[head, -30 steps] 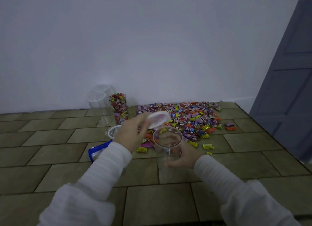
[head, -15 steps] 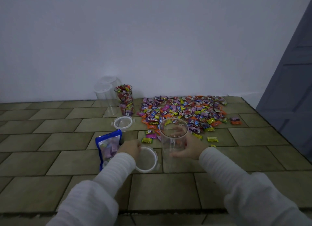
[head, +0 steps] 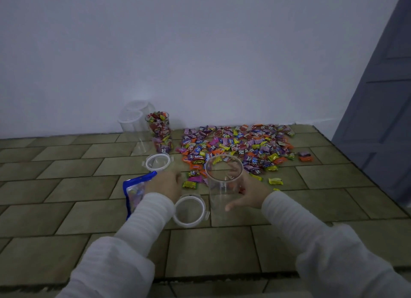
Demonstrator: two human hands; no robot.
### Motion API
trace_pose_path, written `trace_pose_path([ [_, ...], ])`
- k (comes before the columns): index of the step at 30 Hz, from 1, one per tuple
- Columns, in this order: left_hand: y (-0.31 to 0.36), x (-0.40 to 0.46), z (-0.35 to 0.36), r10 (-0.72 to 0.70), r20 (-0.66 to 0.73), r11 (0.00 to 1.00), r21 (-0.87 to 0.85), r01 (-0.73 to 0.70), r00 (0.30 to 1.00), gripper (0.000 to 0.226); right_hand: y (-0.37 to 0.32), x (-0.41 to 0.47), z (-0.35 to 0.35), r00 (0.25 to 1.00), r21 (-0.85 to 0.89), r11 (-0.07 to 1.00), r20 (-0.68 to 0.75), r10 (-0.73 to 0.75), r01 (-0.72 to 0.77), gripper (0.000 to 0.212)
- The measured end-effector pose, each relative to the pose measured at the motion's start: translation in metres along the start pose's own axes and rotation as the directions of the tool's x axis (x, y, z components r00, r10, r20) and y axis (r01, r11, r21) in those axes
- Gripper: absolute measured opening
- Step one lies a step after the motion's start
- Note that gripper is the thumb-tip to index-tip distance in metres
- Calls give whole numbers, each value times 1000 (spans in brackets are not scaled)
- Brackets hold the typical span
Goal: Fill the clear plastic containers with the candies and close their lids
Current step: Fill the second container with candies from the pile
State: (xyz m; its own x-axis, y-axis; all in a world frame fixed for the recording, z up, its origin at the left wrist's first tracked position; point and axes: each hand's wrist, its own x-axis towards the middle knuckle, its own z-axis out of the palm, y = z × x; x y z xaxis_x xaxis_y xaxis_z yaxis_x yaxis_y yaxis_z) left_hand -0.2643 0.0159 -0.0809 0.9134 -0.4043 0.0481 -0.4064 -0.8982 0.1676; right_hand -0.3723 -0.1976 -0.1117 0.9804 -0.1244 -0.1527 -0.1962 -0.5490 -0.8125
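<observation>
Head view: empty clear container point(head: 223, 182) upright on tiled floor point(head: 89, 213), gripped by right hand point(head: 249, 194). Loose lid point(head: 190, 211) just left of it, candies point(head: 235, 145) heaped behind. Second lid point(head: 158, 162), filled container point(head: 160, 132), two empty containers point(head: 133, 124) farther back-left. Blue candy bag point(head: 135, 189) under left hand point(head: 164, 183), fingers relaxed, holding nothing.

I have a single view, worn on the person's head, looking forward and down across a tiled floor point(head: 66, 173) toward a pale wall point(head: 200, 52), with a grey door point(head: 382, 119) at the right edge. It sits close over the forearms, so both sleeves fill the bottom of the frame and the left hand point(head: 163, 183) and right hand point(head: 249, 193) land near the middle. The wide lens bends the floor lines, and I have no second view to compare.
</observation>
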Motion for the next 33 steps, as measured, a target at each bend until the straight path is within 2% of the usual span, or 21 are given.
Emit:
trace_pose_path([
  [2,12,1,-23,12,-183,985,-169,-43,983,19,6,-3,-9,1000,-87,996,-6,26,-27,124],
  [4,32,2,-41,76,-301,946,-279,-164,951,19,11,-6,-21,997,-165,983,4,77,-75,105],
  [7,73,-6,-58,213,-450,850,-352,-392,867,16,19,-9,-43,995,-254,963,-56,82,-94,74],
  [10,120,-18,-54,331,-514,751,-365,-551,791,15,34,-9,-65,983,-231,968,-173,62,-102,50],
  [13,167,-22,-29,451,-402,720,-363,-591,797,23,53,-9,-83,943,-166,980,-328,52,-112,32],
  [16,203,-18,15,501,-150,805,-280,-523,852,43,80,-9,-100,906,-182,970,-417,73,-162,28],
  [19,223,-8,64,457,131,889,-116,-444,880,70,111,-5,-117,866,-180,960,-490,101,-214,24],
  [21,230,1,92,405,225,914,-70,-400,886,76,129,-2,-129,849,-212,950,-521,87,-228,24],
  [27,252,27,139,372,184,928,-51,-369,910,86,170,19,-160,858,-234,945,-507,83,-230,33],
  [30,269,42,144,379,68,925,1,-380,923,72,180,33,-175,875,-380,871,-472,106,-311,44],
  [33,289,60,149,336,51,939,59,-338,941,62,191,52,-185,916,-485,823,-388,99,-294,57],
])
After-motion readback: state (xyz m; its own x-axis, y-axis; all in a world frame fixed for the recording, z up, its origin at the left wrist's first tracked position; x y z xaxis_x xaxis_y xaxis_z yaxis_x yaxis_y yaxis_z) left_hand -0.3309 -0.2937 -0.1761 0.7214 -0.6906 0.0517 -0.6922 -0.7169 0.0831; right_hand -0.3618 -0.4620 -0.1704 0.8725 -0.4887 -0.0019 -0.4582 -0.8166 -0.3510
